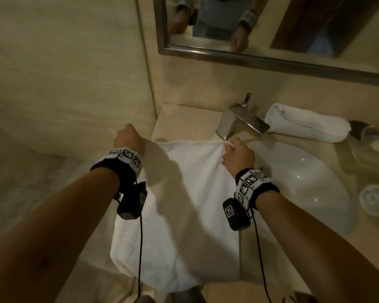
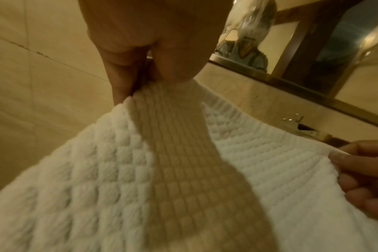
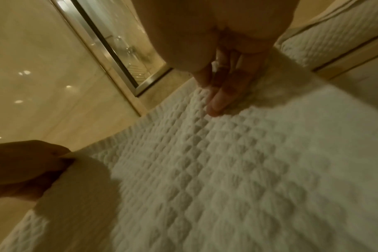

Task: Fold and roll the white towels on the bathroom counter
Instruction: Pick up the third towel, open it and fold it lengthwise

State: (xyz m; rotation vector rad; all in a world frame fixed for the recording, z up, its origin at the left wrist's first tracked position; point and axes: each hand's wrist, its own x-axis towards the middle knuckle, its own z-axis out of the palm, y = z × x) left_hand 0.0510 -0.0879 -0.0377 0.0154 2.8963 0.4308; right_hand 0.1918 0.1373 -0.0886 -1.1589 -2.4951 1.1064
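Note:
A white waffle-weave towel [image 1: 184,193] hangs spread in front of me, its top edge stretched between my hands and its lower part drooping over the counter's front. My left hand [image 1: 128,138] pinches the top left corner, and my right hand [image 1: 236,153] pinches the top right corner. The left wrist view shows the left hand [image 2: 145,71] gripping the towel [image 2: 119,170] edge. In the right wrist view the right hand [image 3: 220,81] holds the towel [image 3: 227,170] edge, thumb on top. A rolled white towel [image 1: 306,122] lies behind the sink.
A white sink basin [image 1: 304,182] sits right of the towel, with a chrome faucet [image 1: 241,121] behind it. Glassware [image 1: 374,138] and another small roll [image 1: 374,202] stand at the far right. A mirror [image 1: 271,29] hangs above; a tiled wall [image 1: 64,73] bounds the left.

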